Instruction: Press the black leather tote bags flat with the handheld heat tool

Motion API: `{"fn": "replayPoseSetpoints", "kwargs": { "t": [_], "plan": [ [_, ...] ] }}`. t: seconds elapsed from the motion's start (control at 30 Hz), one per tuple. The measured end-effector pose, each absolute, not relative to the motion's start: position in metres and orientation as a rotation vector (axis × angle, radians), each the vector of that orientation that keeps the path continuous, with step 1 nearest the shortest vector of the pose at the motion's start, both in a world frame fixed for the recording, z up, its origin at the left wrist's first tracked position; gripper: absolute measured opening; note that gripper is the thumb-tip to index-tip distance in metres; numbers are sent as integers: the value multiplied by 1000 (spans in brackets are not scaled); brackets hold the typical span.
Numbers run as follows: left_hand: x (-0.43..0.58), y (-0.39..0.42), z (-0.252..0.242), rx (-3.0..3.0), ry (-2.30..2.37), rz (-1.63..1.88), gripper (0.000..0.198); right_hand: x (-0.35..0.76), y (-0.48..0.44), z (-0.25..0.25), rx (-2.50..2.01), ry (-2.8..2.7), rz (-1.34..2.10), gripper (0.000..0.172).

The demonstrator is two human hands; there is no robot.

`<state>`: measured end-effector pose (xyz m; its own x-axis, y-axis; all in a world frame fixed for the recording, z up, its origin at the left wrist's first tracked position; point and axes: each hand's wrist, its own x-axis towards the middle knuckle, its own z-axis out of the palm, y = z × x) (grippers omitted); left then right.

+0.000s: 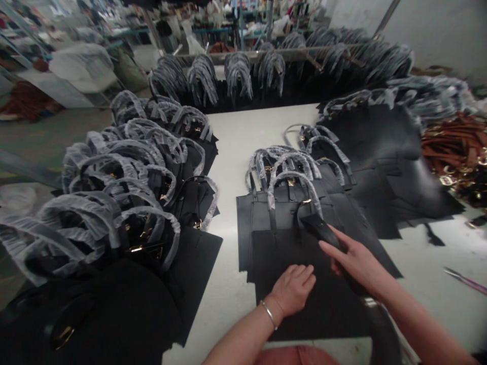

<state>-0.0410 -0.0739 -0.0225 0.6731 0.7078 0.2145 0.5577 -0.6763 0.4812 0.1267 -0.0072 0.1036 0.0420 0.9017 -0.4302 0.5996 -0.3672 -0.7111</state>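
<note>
My left hand (292,290), with a thin metal bangle at the wrist, lies flat on a black leather bag panel (308,299) and holds nothing. My right hand (357,263) grips a narrow black leather strip (321,230) just above that panel. The panel tops a pile of black leather tote bags (274,213), whose arched handles (294,190) are wrapped in clear plastic. Gold-coloured hardware (304,201) shows near the handles. The lower part of the strip is hidden by my right hand.
A white work table (232,152) carries more piled black bags on the left (133,177) and right (388,162). Further bags hang on a rack (236,76) behind. Brown straps with gold fittings (452,142) lie at the right, near a pink-handled tool (466,280).
</note>
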Motion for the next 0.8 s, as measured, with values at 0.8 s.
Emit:
{"fn": "replayPoseSetpoints", "kwargs": {
  "t": [0.8],
  "plan": [
    [-31, -71, -23, 2637, 1180, 488, 42, 191, -35, 71, -2014, -1245, 1228, 70]
  ]
}}
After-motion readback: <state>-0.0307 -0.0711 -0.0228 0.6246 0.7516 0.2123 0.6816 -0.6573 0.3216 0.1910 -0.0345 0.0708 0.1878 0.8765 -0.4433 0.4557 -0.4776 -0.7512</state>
